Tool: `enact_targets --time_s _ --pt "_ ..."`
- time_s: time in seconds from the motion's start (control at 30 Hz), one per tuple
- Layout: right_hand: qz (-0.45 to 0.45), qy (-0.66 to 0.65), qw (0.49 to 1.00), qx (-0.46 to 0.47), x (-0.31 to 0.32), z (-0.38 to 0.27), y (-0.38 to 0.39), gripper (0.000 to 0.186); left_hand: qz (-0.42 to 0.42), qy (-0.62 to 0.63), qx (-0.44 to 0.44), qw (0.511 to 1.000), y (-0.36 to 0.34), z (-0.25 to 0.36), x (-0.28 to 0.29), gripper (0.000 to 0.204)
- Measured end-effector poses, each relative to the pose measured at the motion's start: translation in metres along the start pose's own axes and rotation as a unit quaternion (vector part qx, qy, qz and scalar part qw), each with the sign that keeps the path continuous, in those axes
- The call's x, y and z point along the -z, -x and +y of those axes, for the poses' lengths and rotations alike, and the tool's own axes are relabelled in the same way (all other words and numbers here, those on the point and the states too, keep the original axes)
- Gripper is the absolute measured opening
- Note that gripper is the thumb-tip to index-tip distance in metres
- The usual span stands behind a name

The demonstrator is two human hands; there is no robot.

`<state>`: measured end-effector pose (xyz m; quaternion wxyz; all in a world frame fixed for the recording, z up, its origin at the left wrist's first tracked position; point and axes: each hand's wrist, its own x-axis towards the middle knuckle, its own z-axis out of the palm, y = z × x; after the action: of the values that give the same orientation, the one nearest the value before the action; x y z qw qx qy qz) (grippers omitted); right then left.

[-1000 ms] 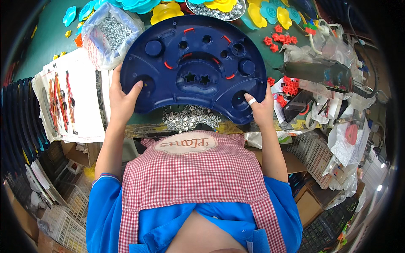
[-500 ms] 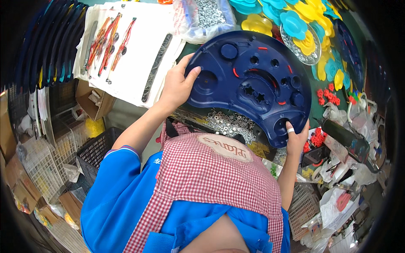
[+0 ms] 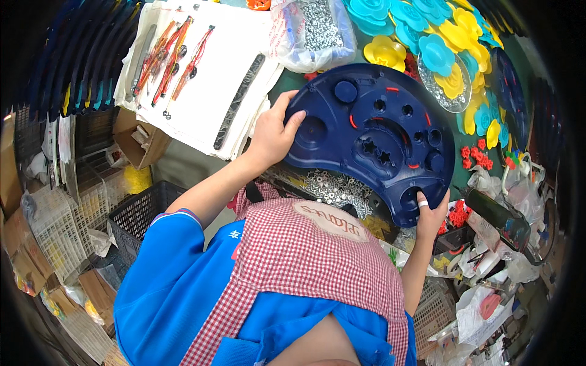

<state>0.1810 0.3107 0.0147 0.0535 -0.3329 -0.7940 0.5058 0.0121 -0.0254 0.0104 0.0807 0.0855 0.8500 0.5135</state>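
A dark blue, crescent-shaped plastic panel [image 3: 342,143] with round wells, star-shaped holes and small red inserts is held between my two hands, its recessed side facing me. My left hand [image 3: 274,133] grips its left end, thumb on the face and fingers behind the rim. At the lower right end my right hand [image 3: 432,210], with a white wrap on the thumb, clasps the edge, thumb resting by a round well. Under the near curve of the panel lies a heap of small screws [image 3: 339,188].
White sheets [image 3: 210,79] with red wire bundles lie left of the panel. Behind it stands a bag-lined box of screws [image 3: 323,27]. Yellow and turquoise flower-shaped parts [image 3: 436,55] pile up at the back right, near red pieces [image 3: 477,155]. A dark crate [image 3: 143,210] is at lower left.
The panel and both hands appear slightly lower and further right in view. The surroundings have shifted similarly, mostly from a small head movement. Both hands keep their hold.
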Motion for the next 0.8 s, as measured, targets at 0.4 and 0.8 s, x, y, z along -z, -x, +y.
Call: enact_targets --time_s 0.4,0.8 --pt "-0.003 -0.020 1.000 0.000 0.002 0.003 0.002 0.064 0.003 -0.027 -0.017 0.999 0.001 0.004 0.001 0.036" --pt "0.001 0.013 0.999 0.035 0.013 0.004 -0.002 0.061 0.004 -0.184 -0.101 0.978 -0.022 0.036 0.033 0.033"
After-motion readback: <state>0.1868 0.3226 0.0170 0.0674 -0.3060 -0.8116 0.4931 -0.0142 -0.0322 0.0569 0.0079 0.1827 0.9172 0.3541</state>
